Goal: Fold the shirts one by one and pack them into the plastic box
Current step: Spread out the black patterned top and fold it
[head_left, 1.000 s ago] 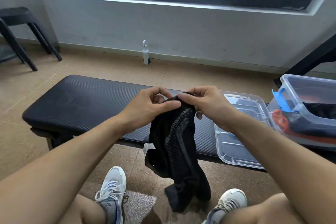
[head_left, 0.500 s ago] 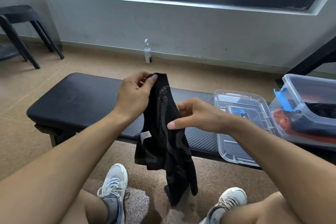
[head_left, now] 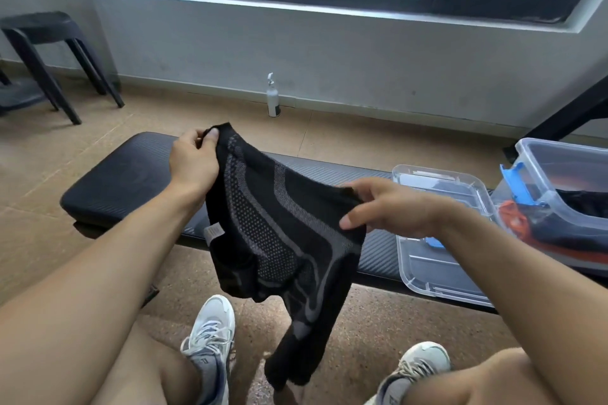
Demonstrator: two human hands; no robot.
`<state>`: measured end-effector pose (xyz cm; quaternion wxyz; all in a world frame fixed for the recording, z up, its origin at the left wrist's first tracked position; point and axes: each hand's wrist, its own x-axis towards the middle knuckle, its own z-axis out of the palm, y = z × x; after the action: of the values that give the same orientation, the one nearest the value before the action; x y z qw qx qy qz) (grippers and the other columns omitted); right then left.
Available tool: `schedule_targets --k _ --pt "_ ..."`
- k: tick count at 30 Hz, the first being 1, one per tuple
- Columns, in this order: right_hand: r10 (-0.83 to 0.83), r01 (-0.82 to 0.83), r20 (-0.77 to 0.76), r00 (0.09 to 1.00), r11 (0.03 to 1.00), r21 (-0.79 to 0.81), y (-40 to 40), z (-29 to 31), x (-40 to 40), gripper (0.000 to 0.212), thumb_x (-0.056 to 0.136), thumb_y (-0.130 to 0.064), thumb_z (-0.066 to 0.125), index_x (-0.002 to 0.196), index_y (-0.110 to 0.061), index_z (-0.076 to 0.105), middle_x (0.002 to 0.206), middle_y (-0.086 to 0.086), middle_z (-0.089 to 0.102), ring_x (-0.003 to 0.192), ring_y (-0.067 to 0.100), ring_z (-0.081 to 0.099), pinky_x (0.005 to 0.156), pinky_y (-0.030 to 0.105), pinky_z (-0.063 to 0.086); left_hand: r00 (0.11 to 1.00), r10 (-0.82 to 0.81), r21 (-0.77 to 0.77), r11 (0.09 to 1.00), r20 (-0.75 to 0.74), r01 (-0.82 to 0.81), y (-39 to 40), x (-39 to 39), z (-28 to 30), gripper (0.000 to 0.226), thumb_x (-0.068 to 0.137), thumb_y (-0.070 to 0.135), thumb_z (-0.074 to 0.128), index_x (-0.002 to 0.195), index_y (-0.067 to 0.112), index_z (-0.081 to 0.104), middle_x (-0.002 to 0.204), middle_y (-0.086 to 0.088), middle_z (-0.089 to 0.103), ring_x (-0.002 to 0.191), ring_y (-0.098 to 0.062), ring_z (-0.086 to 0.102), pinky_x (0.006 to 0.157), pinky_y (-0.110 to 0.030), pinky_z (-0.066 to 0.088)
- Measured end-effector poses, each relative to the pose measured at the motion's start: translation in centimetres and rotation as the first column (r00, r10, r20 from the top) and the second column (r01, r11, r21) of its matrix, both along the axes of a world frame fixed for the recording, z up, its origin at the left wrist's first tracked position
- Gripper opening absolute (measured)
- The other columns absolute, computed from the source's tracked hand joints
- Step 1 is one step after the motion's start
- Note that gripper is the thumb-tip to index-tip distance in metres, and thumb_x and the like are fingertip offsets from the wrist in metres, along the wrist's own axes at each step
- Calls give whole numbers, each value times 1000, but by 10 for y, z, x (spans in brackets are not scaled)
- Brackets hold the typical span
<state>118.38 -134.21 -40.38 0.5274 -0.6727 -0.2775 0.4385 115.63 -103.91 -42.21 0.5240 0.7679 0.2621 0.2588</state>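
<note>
A black ribbed tabletop (head_left: 125, 174) runs across the middle of the frame. At its right end lie a clear lid (head_left: 437, 270), flat, and beside it, farther right, the plastic box (head_left: 539, 207).

Gym-like room: padded bench (head_left: 131, 171), bare tiled floor (head_left: 378, 145).

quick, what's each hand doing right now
Left hand: closed, pinching the top edge of the black patterned knit shirt.
Right hand: closed on the same shirt's other edge.

Black shirt (head_left: 279, 223) with grey dotted pattern hangs unfolded; clear plastic box (head_left: 566, 207) holds folded clothes.
</note>
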Motion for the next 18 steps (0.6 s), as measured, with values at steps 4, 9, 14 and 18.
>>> schedule_targets --k 4,9,14,18 --pt "-464 475 -118 878 874 100 -4 -5 12 20 82 -15 78 99 -15 67 95 6 72 78 16 70 71 26 59 997 3 3 1000 -83 -2 0 0 4 30 102 34 52 93 8 64 78 -2 59 67 -16 53 46 -20 40" --pt "-689 682 25 725 722 117 -1 -3 12 9 85 -16 78 80 -19 71 79 3 73 64 15 67 61 25 53 991 -127 -147 982 -35 120 -10 -5 13 27 101 30 56 80 15 64 73 -2 65 66 -18 60 48 -20 46" --pt "-603 589 111 790 797 137 22 2 -5 6 82 -17 82 82 -19 76 84 9 76 71 17 71 67 29 56 883 -469 -221 861 9 459 -59 -20 18 15 97 26 64 95 14 74 84 -4 78 77 -18 75 61 -27 60" --pt "-588 560 128 798 804 202 38 7 -16 2 85 -15 79 85 -18 78 92 16 77 75 18 73 71 29 59 775 -630 -190 755 57 628 -91 -34 22 18 95 27 66 99 12 76 90 -9 79 86 -23 77 74 -33 62"
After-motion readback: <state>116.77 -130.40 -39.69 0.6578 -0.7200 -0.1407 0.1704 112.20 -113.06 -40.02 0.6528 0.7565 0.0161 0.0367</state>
